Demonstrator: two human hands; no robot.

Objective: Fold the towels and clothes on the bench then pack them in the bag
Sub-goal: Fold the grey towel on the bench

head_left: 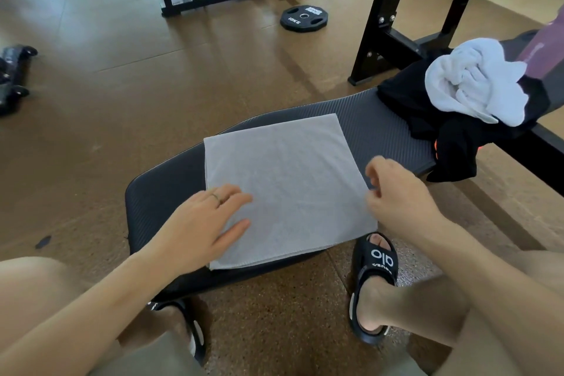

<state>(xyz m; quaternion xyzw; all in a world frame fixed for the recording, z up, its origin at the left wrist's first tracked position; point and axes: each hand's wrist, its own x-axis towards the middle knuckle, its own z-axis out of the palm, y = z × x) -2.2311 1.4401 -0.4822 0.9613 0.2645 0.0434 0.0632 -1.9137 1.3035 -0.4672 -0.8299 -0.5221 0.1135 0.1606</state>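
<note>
Head view: left hand [207, 223] flat on folded grey towel [287, 183], bench [375, 128].

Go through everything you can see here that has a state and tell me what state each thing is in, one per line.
Flat grey towel: folded square, lying on the bench.
Crumpled white towel: unfolded, heaped on the black clothes.
Black clothes: unfolded, draped over the bench edge.
Black padded bench: flat, holding all the laundry.
Left hand: open, flat on the grey towel.
Right hand: fingers curled at the grey towel's right edge.
</note>
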